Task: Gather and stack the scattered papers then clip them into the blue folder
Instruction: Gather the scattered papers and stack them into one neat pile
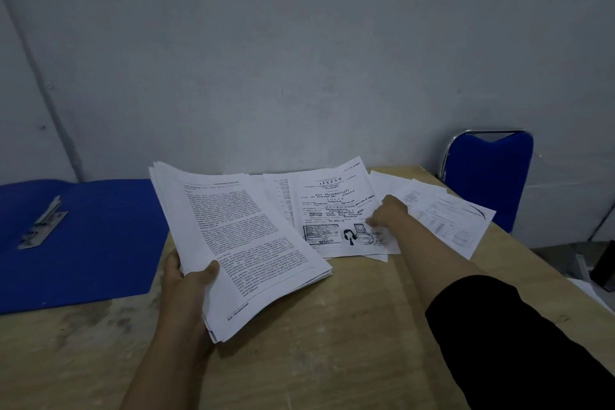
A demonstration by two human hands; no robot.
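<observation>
My left hand grips a thick stack of printed papers by its lower left edge, thumb on top, holding it tilted above the table. My right hand reaches across and pinches the right edge of a certificate sheet with a stamp and a small photo. That sheet lies on other loose papers. More scattered papers lie to the right of the hand. The blue folder lies open and flat at the left, with its metal clip raised on the inside.
The wooden table stands against a grey wall. A blue chair is behind the table's far right corner. A dark object and white sheets lie beyond the right edge.
</observation>
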